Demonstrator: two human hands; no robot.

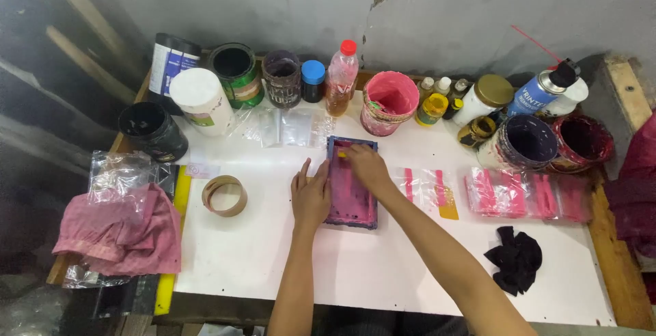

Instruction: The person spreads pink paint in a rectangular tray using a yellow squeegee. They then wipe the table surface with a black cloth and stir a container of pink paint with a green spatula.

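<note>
- Cracked grey wall is running behind a white table (273,254), which is carrying everything described below.
- Lying near the middle of the table is a small blue-framed printing screen (352,203), its mesh stained pink; every place below is given from this frame.
- The left hand (311,198) is lying flat, fingers spread open, pressing on the frame's left edge and gripping nothing.
- The right hand (367,165) is resting on the upper part of the mesh, fingers curled over a small yellow piece (342,154); I cannot tell whether it is actually pinching it.
- Just right of the frame, clear bags with pink strips (424,186) are lying flat, and further right a pile of pink-marked bags (526,196) is sitting.
- Well beyond the frame's lower right corner, a black rag (517,259) is lying crumpled.
- To the frame's left, a tape roll (224,195) is lying flat, and far left a pink cloth (123,230) is hanging over the table edge.
- Behind the frame, a pink-smeared tub (389,102) is standing, with a red-capped bottle (342,76) beside it and a row of open paint cans (236,73) stretching leftward.
- Behind and to the right, a spray can (543,90) is leaning among more jars.
</note>
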